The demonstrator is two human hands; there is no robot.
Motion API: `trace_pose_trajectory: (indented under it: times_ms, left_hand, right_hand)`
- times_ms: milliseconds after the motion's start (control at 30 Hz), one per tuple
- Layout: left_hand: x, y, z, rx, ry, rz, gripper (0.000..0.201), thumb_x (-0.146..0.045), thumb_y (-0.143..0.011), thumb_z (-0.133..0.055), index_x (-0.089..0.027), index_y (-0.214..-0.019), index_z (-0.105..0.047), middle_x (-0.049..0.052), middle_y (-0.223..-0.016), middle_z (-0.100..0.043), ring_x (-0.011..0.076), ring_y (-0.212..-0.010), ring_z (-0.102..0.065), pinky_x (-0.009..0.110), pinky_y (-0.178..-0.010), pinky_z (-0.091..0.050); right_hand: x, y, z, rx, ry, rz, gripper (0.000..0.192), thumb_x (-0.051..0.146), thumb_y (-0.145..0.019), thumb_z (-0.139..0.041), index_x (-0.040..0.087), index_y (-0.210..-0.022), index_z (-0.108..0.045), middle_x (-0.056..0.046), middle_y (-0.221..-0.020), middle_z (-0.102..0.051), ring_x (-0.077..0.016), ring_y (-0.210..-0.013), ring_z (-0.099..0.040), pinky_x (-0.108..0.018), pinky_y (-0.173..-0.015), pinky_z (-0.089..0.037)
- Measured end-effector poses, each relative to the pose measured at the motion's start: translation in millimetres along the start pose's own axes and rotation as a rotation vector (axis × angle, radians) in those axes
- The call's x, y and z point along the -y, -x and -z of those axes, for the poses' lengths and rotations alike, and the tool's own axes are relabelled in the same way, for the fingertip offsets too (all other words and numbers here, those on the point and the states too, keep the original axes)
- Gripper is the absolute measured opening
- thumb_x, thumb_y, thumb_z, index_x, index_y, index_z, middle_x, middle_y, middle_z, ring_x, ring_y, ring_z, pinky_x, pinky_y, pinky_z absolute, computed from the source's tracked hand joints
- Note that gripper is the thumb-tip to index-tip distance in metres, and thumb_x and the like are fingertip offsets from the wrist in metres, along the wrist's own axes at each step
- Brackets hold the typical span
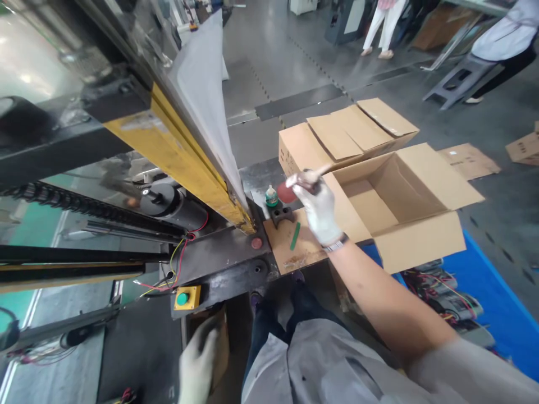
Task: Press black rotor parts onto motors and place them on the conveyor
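My right hand point(318, 207), in a white glove, is closed around a blurred tool with a reddish-brown end point(287, 193) and a pale stick-like end. It is above the right part of a small brown board point(278, 241). Beside the tool's reddish end stands a small green-and-white bottle point(272, 195). A dark block with round holes point(282, 214) and a green strip point(295, 235) lie near the hand. My left hand point(197, 359), also gloved, hangs low, below a yellow box with a green button point(186, 298). Motion blurs its fingers.
An open cardboard box point(416, 241) and a second carton point(303, 143) stand to the right. A blue bin point(497, 280) holds several wired motors. On the left are a yellow machine beam point(181, 157) and a motor point(168, 207) with loose wires. Other people are at the back.
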State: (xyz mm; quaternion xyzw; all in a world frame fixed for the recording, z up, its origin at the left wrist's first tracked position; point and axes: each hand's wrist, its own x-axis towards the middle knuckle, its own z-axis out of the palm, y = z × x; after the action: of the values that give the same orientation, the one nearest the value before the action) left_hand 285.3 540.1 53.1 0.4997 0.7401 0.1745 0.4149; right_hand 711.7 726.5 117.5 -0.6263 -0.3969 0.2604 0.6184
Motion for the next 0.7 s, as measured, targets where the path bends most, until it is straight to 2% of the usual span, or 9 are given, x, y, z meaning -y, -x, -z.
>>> trace_pose_trajectory:
  times_ms: [67, 100, 133, 200, 267, 300, 400, 567, 700]
  left_hand:
    - [-57.4, -15.7, -68.2, 0.292, -0.069, -0.267, 0.032, -0.043, -0.096, -0.061, -0.029, -0.119, -0.078, 0.006, -0.126, -0.080, 0.0311, -0.122, -0.072, 0.041, -0.108, -0.055]
    - [-87.2, -24.6, -104.4, 0.384, -0.132, -0.389, 0.032, -0.037, -0.098, -0.060, -0.026, -0.122, -0.077, 0.007, -0.129, -0.079, 0.0281, -0.121, -0.072, 0.038, -0.109, -0.055]
    - [-115.4, -34.3, -140.3, 0.428, -0.204, -0.467, 0.030, -0.031, -0.098, -0.060, -0.024, -0.122, -0.076, 0.008, -0.130, -0.078, 0.0257, -0.121, -0.072, 0.034, -0.109, -0.053]
    - [-161.4, -56.5, -206.4, 0.406, -0.325, -0.458, 0.028, -0.022, -0.095, -0.061, -0.020, -0.120, -0.074, 0.012, -0.126, -0.078, 0.0250, -0.119, -0.072, 0.032, -0.109, -0.052]
    - [-189.2, -79.8, -258.9, 0.357, -0.389, -0.396, 0.029, -0.021, -0.093, -0.062, -0.014, -0.120, -0.071, 0.020, -0.122, -0.077, 0.0303, -0.115, -0.073, 0.038, -0.103, -0.054]
    - [-196.6, -90.6, -278.8, 0.330, -0.412, -0.355, 0.033, -0.023, -0.093, -0.064, -0.011, -0.123, -0.068, 0.023, -0.121, -0.076, 0.0327, -0.112, -0.074, 0.041, -0.100, -0.055]
    - [-201.1, -114.4, -314.6, 0.271, -0.454, -0.246, 0.040, -0.031, -0.093, -0.067, -0.010, -0.127, -0.064, 0.025, -0.115, -0.076, 0.0348, -0.105, -0.075, 0.042, -0.092, -0.057]
    - [-198.8, -125.0, -336.3, 0.228, -0.389, -0.167, 0.029, -0.027, -0.090, -0.070, -0.013, -0.115, -0.071, 0.023, -0.115, -0.077, 0.0352, -0.111, -0.073, 0.042, -0.097, -0.054]
    - [-210.1, -121.4, -367.5, 0.277, -0.206, -0.079, 0.022, -0.033, -0.092, -0.073, -0.013, -0.101, -0.077, 0.014, -0.100, -0.082, 0.0245, -0.096, -0.077, 0.032, -0.085, -0.059]
  right_hand:
    - [24.1, 41.9, 40.0, -0.021, -0.164, 0.001, 0.027, 0.043, -0.093, -0.070, 0.024, -0.111, -0.063, -0.006, -0.114, -0.068, -0.0228, -0.111, -0.067, -0.044, -0.114, -0.052]
    - [30.0, 62.0, 60.6, -0.022, -0.209, -0.047, 0.032, 0.044, -0.093, -0.071, 0.025, -0.117, -0.063, -0.007, -0.118, -0.068, -0.0237, -0.114, -0.067, -0.044, -0.114, -0.052]
    - [31.7, 80.8, 80.8, -0.012, -0.228, -0.120, 0.037, 0.045, -0.093, -0.071, 0.026, -0.124, -0.063, -0.008, -0.123, -0.067, -0.0250, -0.116, -0.067, -0.044, -0.114, -0.052]
    - [25.6, 114.2, 117.5, 0.011, -0.185, -0.271, 0.048, 0.047, -0.091, -0.071, 0.026, -0.133, -0.062, -0.011, -0.127, -0.067, -0.0282, -0.118, -0.068, -0.044, -0.109, -0.055]
    - [12.1, 141.7, 148.2, 0.024, -0.072, -0.373, 0.045, 0.047, -0.086, -0.072, 0.025, -0.124, -0.066, -0.010, -0.115, -0.071, -0.0295, -0.107, -0.070, -0.041, -0.096, -0.061]
    - [4.6, 153.5, 161.4, 0.038, 0.000, -0.407, 0.040, 0.047, -0.083, -0.074, 0.025, -0.115, -0.068, -0.009, -0.106, -0.072, -0.0292, -0.099, -0.070, -0.040, -0.088, -0.062]
    - [-15.7, 180.2, 194.8, 0.092, 0.166, -0.497, 0.035, 0.051, -0.081, -0.075, 0.025, -0.104, -0.069, -0.008, -0.097, -0.073, -0.0300, -0.091, -0.070, -0.039, -0.081, -0.062]
    - [-42.5, 192.9, 229.8, 0.116, 0.180, -0.619, 0.053, 0.058, -0.079, -0.078, 0.027, -0.121, -0.070, -0.010, -0.112, -0.077, -0.0357, -0.105, -0.072, -0.044, -0.092, -0.065]
    - [-58.3, 184.0, 238.5, 0.170, 0.163, -0.648, 0.052, 0.057, -0.076, -0.079, 0.030, -0.119, -0.072, -0.010, -0.113, -0.078, -0.0402, -0.109, -0.073, -0.050, -0.093, -0.066]
